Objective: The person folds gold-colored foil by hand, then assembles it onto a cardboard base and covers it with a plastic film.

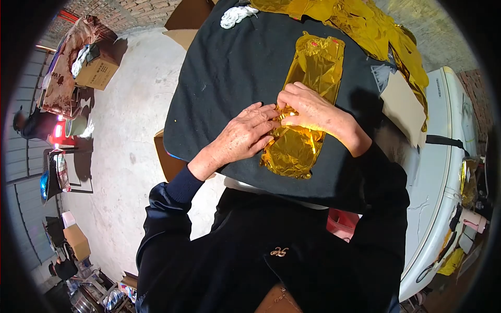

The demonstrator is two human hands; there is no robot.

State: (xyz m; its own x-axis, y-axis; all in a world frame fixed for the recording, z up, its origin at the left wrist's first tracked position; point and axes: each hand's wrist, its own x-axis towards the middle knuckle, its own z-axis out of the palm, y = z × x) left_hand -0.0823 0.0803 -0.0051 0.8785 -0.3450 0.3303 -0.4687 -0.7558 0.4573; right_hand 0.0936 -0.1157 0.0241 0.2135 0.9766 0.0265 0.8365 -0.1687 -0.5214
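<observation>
Dark top [219, 261] with a small gold brooch [278, 251] sits closest to the camera, filling the lower middle. Both hands meet over a strip of shiny gold foil [316, 68]. Right hand [319, 117] lies across its middle, fingers bent, thumb stretched toward the left; crumpled foil shows between thumb and fingers, but cannot tell whether the tips are clamped on it. Left hand [244, 130] comes in from the left, palm down, fingers slightly spread, fingertips at the foil's left edge and close to the right fingers; whether they pinch it, cannot tell.

Foil strip lies on the black cloth [224, 73], right of centre, slanting from upper right to lower left. Wrinkled below the hands, smoother above; red marks near the top end.

White bundle [238, 16] on the cloth's far left. Heap of gold sheets [360, 23] along the far edge, hanging down on the right. Flat cardboard piece [402, 107] just beside the cloth, right side. Beyond it, large white cabinet [425, 214] with a black strap [443, 140].

Red item [342, 221] below the near edge, partly hidden. Left: pale floor [135, 109], cardboard box [97, 72] farther off, brick wall [143, 13] behind.
</observation>
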